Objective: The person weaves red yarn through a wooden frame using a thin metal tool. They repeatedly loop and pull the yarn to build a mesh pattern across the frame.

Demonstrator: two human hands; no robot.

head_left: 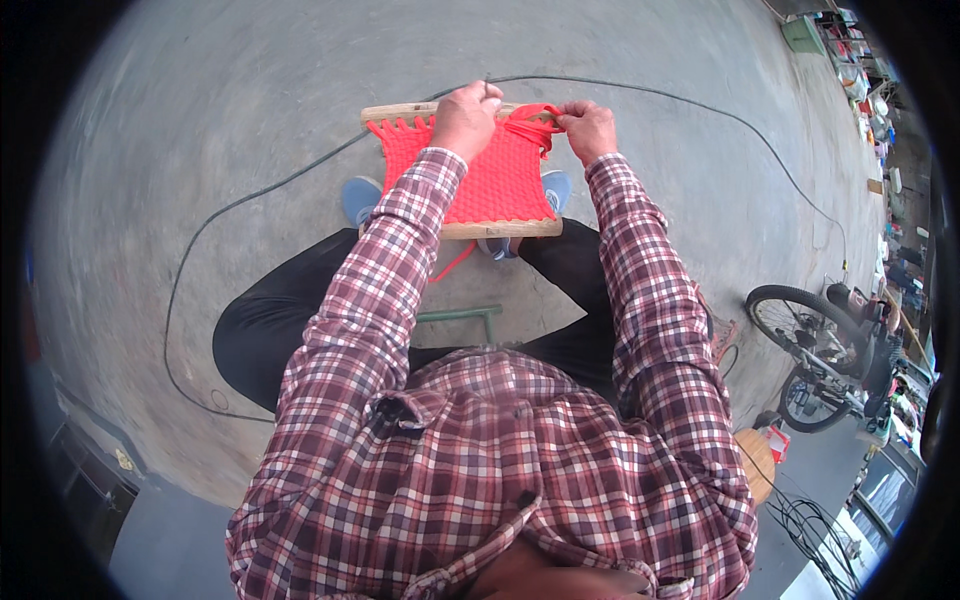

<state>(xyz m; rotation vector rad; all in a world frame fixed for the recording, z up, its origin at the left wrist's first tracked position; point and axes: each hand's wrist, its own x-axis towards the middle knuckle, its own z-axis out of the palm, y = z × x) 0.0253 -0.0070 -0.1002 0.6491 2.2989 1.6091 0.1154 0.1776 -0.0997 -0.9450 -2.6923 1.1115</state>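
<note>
A wooden frame (510, 229) with a woven red seat (478, 180) lies between my legs, over my shoes. My left hand (464, 122) is closed at the far rail, with a small thin dark thing at its fingertips that I cannot make out. My right hand (588, 128) pinches a loose red strap (536, 128) at the right end of that rail, where several loops lie bunched. Another length of red strap (454, 262) hangs below the near rail.
Green metal tubing (460, 312) sits between my legs. A long dark cable (680, 98) curves across the grey floor around me. To the right are a bicycle (812, 355), a round wooden top (755, 465), coiled cables (820, 530) and assorted clutter, with a green bin (803, 35) farther off.
</note>
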